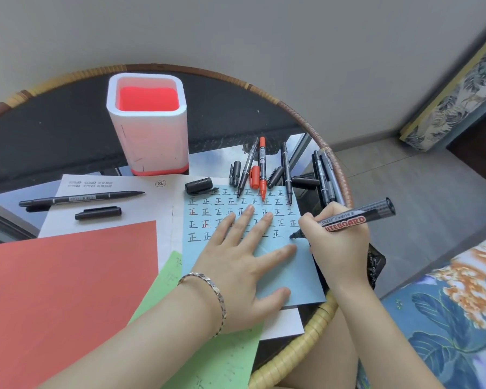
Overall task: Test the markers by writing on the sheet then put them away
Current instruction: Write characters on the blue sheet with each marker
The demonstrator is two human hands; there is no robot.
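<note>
A light blue sheet [300, 265] covered with rows of written characters lies at the table's right side. My left hand [242, 259] presses flat on it with spread fingers. My right hand [338, 248] grips a black whiteboard marker [348, 219], its uncapped tip touching the sheet's right edge. Beyond the sheet lie several uncapped markers, among them a red one [262, 167] and black ones [286, 172], with loose caps [198, 185] between them. One more black marker [79, 197] and its cap [98, 213] rest on white paper at the left.
A white pen holder [149, 136] with a red inside stands at the back of the round rattan-rimmed table [331, 169]. A red sheet [68, 290] and a green sheet [222, 357] lie in front. A floral cushion [446, 318] is at the right.
</note>
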